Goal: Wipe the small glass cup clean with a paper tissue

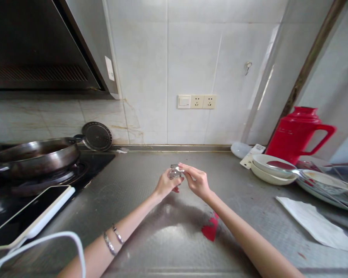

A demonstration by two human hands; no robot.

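Note:
A small clear glass jar (174, 173) is tilted above the middle of the metal counter (150, 247). My left hand (166, 183) is wrapped round it from the left, with two bracelets on that forearm. At the jar's upper right edge my right hand (197, 180) pinches a small white item (179, 169), too small to identify. The two hands are close together, and the fingers partly cover the jar.
To the left, a steel pan (46, 156) sits on the stove, with a phone (31, 216) and white cable nearer. On the right are a red thermos (295, 135), white bowls (271, 178), and a white napkin (316, 224). Red scraps (210, 231) lie near my right forearm.

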